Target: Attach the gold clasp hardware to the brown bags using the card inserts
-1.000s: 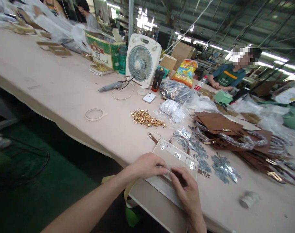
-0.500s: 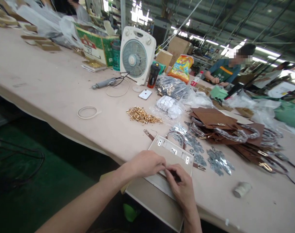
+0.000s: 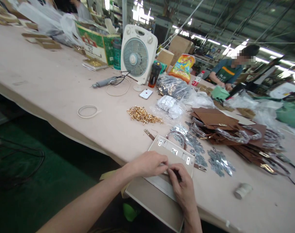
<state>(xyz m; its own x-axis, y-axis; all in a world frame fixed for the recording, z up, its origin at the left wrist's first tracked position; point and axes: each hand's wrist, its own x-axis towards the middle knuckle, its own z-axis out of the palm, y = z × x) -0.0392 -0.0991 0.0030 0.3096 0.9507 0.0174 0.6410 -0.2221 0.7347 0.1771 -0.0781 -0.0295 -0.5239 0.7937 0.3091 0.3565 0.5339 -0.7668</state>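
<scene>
Near the table's front edge lies a flat beige bag panel (image 3: 166, 149), with metal plates along its far side and brown straps with buckles (image 3: 200, 167) sticking out beside it. Over its near part my left hand (image 3: 151, 164) and my right hand (image 3: 182, 181) meet, fingertips pinched together. Whatever is between the fingers is too small or hidden to name. Just beyond the panel are a pile of small gold metal fasteners (image 3: 143, 115) and loose silver metal plates (image 3: 219, 161).
Stacked brown bags (image 3: 225, 129) lie to the right, with a cylindrical roll (image 3: 243, 191) nearer me. Further back stand a box fan (image 3: 135, 55), a phone (image 3: 145, 94), a grey power tool (image 3: 105, 82) and a tape ring (image 3: 87, 111). A co-worker (image 3: 225, 71) works across the table.
Both hands stay together over the panel, with their fingertips shifted very slightly to the right. The co-worker's hands have moved to the green object.
</scene>
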